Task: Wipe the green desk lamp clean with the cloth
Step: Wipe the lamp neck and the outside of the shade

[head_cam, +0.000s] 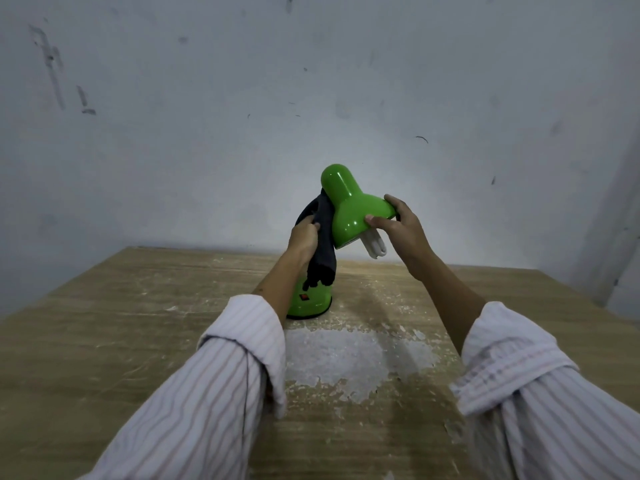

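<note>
Bare, shabby room, maybe storage/workroom: scuffed grey-white wall, worn wood-grain counter w/ peeling surface.

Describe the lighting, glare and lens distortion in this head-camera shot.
Head view: dim, soft, even light; small glare highlights on the green lamp shade; a faint shadow falls on the table toward the camera from the lamp base; wide-angle bending bows the table edges and stretches the sleeves; the left hand and cloth look slightly soft.

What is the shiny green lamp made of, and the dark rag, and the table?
Lamp shade: likely painted metal or hard plastic, glossy, since light glints off it. Cloth: soft dark grey fabric, hanging limp in folds from the left hand. Table: wood-look board, its surface layer peeled off in pale patches.
</note>
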